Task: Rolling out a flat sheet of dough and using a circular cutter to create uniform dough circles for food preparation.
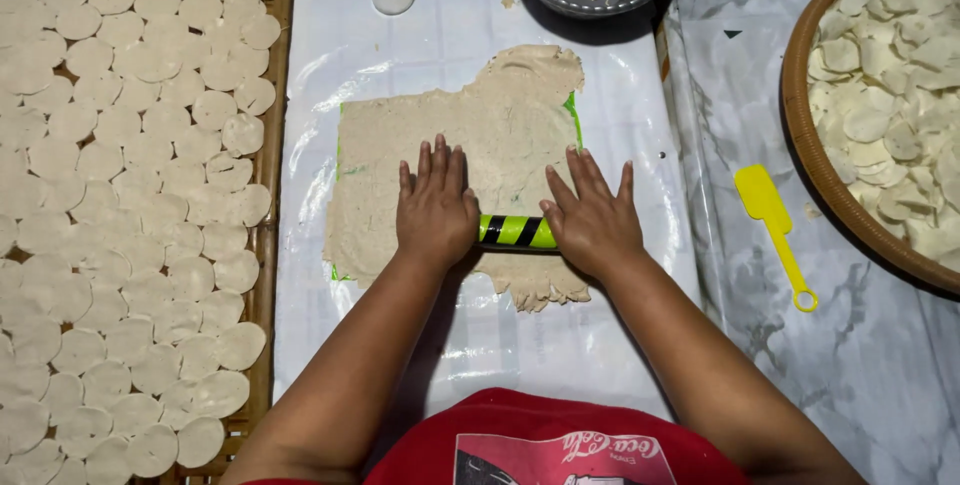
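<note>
My left hand (435,207) and right hand (592,213) both lie flat, palms down with fingers spread, on the green-and-black striped roller (516,231); neither grip curls round it. The roller's long axis runs left to right across me, one hand at each end, equally near. It rests on the near part of the dough sheet (460,160), which extends away from me on the table (890,345).

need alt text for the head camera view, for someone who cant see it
Seen from above, a person's left hand and right hand press flat on a green and black striped roller over a sheet of dough. A tray of dough rounds lies left; a yellow spatula and basket right.
</note>
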